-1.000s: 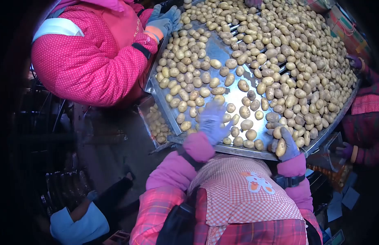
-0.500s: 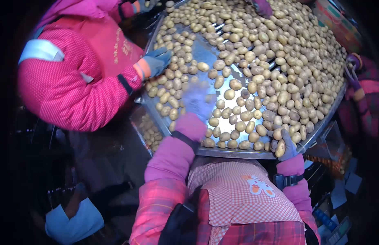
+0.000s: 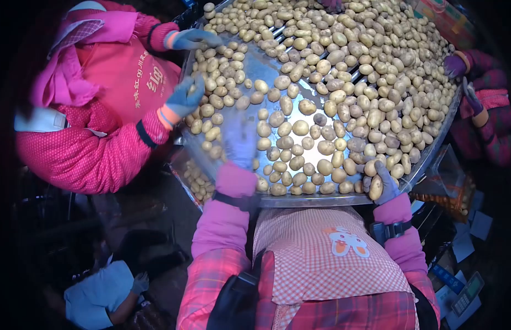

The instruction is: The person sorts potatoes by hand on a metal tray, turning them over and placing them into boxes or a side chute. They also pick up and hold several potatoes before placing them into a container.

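My left hand, in a purple glove, is smeared by motion above the left part of the metal sorting table. Loose potatoes lie on both sides of it, and its fingers cannot be made out. At the table's front right, my right hand wears a greyish-purple glove and is closed around a potato. More potatoes touch that hand or lie beside it. A scattered layer of potatoes covers the metal between my hands.
A dense heap of potatoes fills the table's right and far side. The raised front rim runs before my apron. A co-worker's gloved hand is at the left edge, another's hand at the right. A potato-filled container hangs lower left.
My left hand has swept left across the table, away from the middle potatoes. My right hand keeps its potato in nearly the same place. The left co-worker's near hand has drawn back from the potatoes.
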Available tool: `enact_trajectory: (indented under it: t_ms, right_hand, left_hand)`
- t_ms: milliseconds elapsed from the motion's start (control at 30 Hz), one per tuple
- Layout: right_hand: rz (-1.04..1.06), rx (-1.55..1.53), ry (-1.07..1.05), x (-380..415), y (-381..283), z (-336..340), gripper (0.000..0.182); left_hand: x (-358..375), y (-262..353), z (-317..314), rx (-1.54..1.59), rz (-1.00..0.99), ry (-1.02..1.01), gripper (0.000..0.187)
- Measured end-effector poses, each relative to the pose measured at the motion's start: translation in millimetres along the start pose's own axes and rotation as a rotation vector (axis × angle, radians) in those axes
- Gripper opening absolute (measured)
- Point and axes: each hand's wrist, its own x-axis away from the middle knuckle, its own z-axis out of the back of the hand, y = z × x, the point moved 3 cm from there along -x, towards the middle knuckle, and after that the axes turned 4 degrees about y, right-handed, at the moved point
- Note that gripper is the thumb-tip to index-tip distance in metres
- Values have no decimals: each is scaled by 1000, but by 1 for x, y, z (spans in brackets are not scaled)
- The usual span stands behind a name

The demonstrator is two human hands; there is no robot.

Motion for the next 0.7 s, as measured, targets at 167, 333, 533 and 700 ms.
enact_trajectory:
  t_ms: [167, 333, 533, 700]
  right_hand:
    - [-3, 4, -42, -4, 3, 6, 47]
    - [5, -32, 8, -6, 1, 0, 42]
    - [63, 86, 19, -1, 2, 5, 44]
    - [68, 87, -66, 14, -17, -11, 52]
  left_hand:
    - [22, -64, 6, 114, 209, 96, 29]
    - [-7, -9, -39, -86, -85, -10, 36]
    - [-46, 22, -78, -513, 130, -333, 64]
    - [-54, 39, -64, -411, 280, -372, 65]
